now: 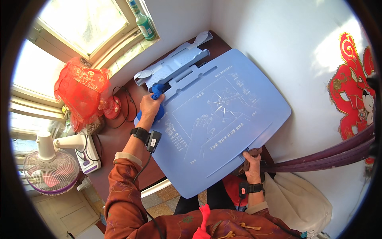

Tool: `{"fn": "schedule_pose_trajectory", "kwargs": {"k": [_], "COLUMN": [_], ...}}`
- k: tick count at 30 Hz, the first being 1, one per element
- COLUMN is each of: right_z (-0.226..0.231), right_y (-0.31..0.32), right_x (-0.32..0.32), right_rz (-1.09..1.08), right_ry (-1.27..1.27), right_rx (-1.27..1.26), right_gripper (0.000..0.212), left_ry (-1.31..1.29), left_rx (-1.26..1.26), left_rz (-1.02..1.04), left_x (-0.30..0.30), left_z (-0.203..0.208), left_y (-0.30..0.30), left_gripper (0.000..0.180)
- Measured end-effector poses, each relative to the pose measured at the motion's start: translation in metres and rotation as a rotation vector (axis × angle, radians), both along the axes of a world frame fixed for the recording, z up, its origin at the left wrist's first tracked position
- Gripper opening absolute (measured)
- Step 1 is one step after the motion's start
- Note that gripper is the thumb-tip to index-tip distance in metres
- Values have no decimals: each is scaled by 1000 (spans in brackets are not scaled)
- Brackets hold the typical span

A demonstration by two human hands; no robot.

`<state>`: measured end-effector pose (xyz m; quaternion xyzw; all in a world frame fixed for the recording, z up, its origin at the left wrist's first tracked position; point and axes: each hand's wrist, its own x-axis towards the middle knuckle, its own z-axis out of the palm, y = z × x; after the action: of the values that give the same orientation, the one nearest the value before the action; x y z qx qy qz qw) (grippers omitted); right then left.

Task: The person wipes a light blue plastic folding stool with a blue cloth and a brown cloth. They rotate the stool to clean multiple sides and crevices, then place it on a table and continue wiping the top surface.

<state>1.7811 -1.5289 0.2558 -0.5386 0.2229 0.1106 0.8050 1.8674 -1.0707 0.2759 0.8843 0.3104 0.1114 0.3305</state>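
A large light-blue desktop panel [223, 115] with rounded corners and white printed drawings lies at a slant before me. At its left edge my left hand [150, 106] is closed on a bright blue crumpled cloth [158, 90], which shows on both sides of the fingers. My right hand [252, 166] is closed at the panel's near right edge, beside a brown carved piece [254, 151]; the fingers are partly hidden, so what they grip cannot be told. A pale blue-grey rack [177, 63] with folding parts sits along the panel's far left side.
On the brown table [131, 159] at left stand a red lace lamp [83, 91] and a white fan [51, 167], with loose cords. A green bottle [144, 24] stands on the windowsill. To the right are a dark wooden rail [318, 161], beige cloth [294, 195] and red wall decoration [350, 91].
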Motion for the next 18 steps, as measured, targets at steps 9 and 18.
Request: {"fn": "schedule_pose_trajectory", "kwargs": {"k": [9,18], "right_z": [0,2], "right_y": [0,5], "right_x": [-3,-9], "right_rz": [17,-29], "right_ry": [23,-5], "right_rx": [58,75], "right_gripper": [31,34], "left_ry": [44,47], "left_rx": [-13,-35], "left_rz": [12,-7], "left_x": [2,6], "left_z": [19,34], "left_y": [-1,7], "left_gripper": [38,35]}}
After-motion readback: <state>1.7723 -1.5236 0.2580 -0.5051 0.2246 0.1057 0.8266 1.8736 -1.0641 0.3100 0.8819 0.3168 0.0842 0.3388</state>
